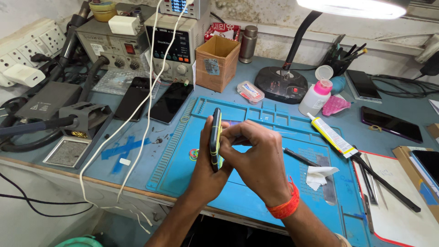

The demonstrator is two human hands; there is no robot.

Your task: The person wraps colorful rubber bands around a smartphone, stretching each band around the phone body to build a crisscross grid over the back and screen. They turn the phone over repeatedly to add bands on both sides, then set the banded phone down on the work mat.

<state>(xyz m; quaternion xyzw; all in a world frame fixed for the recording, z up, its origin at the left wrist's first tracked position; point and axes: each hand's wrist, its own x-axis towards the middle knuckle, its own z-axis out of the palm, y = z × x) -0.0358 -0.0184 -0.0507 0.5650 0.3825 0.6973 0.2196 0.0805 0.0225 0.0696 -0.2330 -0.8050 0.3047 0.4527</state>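
I hold a dark phone point(215, 137) with a yellow-green edge upright on its side above the blue work mat point(183, 155). My left hand point(206, 171) grips it from below and behind. The fingers of my right hand point(256, 158) press against the phone's face from the right; a red thread band circles that wrist. Both hands touch the phone near the mat's middle.
A glue tube point(330, 135), a black pen tool point(299, 157) and a crumpled tissue point(320, 176) lie to the right. Spare phones point(171, 101) lie at the left, a cardboard box point(216, 62), lamp base point(280, 83), white bottle point(315, 97) and power supply point(176, 45) behind. White cables point(137, 123) hang over the bench edge.
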